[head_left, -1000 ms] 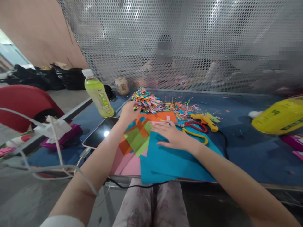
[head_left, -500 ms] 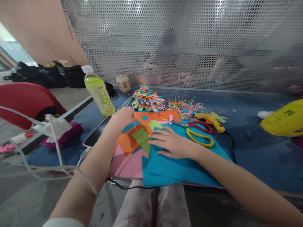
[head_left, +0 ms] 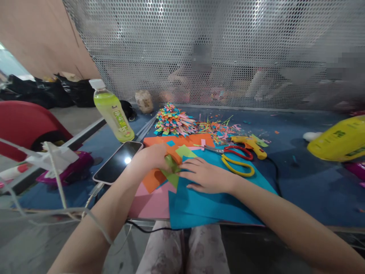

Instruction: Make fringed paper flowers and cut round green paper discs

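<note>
My left hand (head_left: 155,156) is closed at the edge of a green paper piece (head_left: 171,163), which bends up at its fingers. My right hand (head_left: 203,174) lies flat with fingers spread, its fingertips by the same green piece, its palm over blue paper (head_left: 199,209). Orange paper (head_left: 154,180) and pink paper (head_left: 148,203) lie beneath and to the left. Just beyond my right hand are scissors (head_left: 238,165) with one red and one yellow handle. A cone of many coloured paper strips (head_left: 175,121) stands behind the sheets.
A phone (head_left: 115,163) and a green drink bottle (head_left: 112,110) are at the left. Paper scraps (head_left: 218,129) and a yellow glue gun (head_left: 251,144) lie behind the scissors. A yellow bottle (head_left: 339,139) is at the right, and a perforated metal panel (head_left: 228,49) rises behind.
My left hand has come down and nearer to the green piece, whose edge is now bent up. My right hand has stayed nearly in place. The view has shifted slightly.
</note>
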